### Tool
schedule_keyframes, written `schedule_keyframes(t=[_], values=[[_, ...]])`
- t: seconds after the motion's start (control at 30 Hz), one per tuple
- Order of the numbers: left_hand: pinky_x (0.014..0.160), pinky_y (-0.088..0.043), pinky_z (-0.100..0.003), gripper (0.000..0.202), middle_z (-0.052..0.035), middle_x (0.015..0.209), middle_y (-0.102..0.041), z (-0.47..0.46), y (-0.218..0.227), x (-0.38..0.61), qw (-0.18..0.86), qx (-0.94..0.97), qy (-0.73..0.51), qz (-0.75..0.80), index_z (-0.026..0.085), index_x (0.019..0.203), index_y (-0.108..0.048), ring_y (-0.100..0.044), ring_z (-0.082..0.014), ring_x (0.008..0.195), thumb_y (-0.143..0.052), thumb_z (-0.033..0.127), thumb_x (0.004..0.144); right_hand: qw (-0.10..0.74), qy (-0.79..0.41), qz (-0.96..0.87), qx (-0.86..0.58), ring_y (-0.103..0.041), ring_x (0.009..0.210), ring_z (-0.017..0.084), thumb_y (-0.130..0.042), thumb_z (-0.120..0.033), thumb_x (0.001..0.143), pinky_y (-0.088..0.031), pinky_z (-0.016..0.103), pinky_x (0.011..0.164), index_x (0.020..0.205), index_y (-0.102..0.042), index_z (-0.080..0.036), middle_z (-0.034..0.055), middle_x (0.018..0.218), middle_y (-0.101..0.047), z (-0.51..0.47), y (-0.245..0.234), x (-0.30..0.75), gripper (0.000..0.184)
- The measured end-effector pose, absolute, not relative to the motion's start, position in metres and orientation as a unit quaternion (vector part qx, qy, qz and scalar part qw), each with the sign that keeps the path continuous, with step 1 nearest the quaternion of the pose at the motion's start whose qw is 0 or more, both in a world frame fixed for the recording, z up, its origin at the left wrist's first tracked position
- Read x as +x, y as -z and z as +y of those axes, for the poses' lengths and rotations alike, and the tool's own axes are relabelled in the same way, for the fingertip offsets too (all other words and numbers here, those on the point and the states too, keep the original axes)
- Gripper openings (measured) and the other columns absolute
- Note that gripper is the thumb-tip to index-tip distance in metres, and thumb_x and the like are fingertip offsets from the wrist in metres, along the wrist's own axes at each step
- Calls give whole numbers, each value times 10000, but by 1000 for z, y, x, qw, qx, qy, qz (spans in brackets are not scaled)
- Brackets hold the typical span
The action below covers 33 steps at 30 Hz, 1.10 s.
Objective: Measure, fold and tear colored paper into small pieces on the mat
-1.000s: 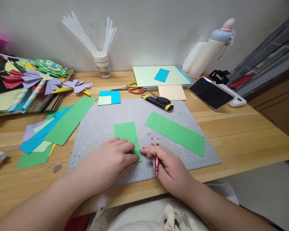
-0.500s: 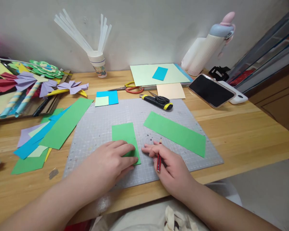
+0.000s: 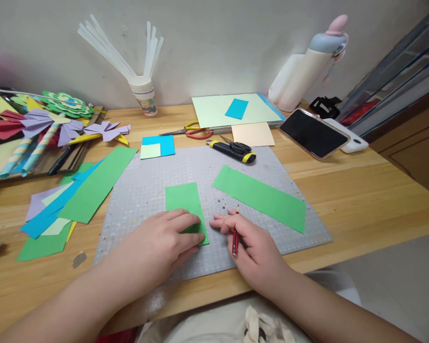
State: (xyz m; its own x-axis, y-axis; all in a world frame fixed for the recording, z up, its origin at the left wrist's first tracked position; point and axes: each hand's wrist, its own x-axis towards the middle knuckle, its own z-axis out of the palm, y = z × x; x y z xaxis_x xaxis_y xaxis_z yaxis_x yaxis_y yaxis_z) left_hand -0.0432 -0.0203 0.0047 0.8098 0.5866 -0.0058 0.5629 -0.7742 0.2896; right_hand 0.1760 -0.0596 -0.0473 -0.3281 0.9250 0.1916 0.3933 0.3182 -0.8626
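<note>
My left hand (image 3: pixel 177 233) lies over the lower part of a green paper piece (image 3: pixel 182 194), its fingers stretched out and pressing on the sheet. That piece rests flat on the grey cutting mat (image 3: pixel 143 190). To its right, my right hand (image 3: pixel 252 243) rests on the mat with a red and black pencil (image 3: pixel 235 240) held between thumb and fingers, its tip pointing up and away. Beyond this hand a longer green paper strip (image 3: pixel 260 197) lies slanted. Small dark specks dot the mat between the two green papers.
At the mat's back edge lie a yellow-black utility knife (image 3: pixel 232 151), small black scissors (image 3: pixel 240 146) and red-yellow scissors (image 3: pixel 191 131). Coloured paper strips (image 3: pixel 98 186) overlap at left. Paper cups (image 3: pixel 145 97) with straws, a phone (image 3: pixel 314 133) and a bottle (image 3: pixel 303 71) stand behind.
</note>
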Motion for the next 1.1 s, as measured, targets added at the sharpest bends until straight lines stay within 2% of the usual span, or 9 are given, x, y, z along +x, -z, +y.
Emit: schedule_keyframes(t=[1.1], values=[[789, -498, -370, 268, -52, 1054, -636, -21, -3, -42, 141, 940, -33, 308, 268, 1053, -675, -597, -209, 938, -426, 240, 956, 348, -362, -740, -446, -579, 1174, 201, -415, 18, 743, -312, 507, 1098, 948, -467, -265, 31, 1111, -690, -59, 44, 176, 353]])
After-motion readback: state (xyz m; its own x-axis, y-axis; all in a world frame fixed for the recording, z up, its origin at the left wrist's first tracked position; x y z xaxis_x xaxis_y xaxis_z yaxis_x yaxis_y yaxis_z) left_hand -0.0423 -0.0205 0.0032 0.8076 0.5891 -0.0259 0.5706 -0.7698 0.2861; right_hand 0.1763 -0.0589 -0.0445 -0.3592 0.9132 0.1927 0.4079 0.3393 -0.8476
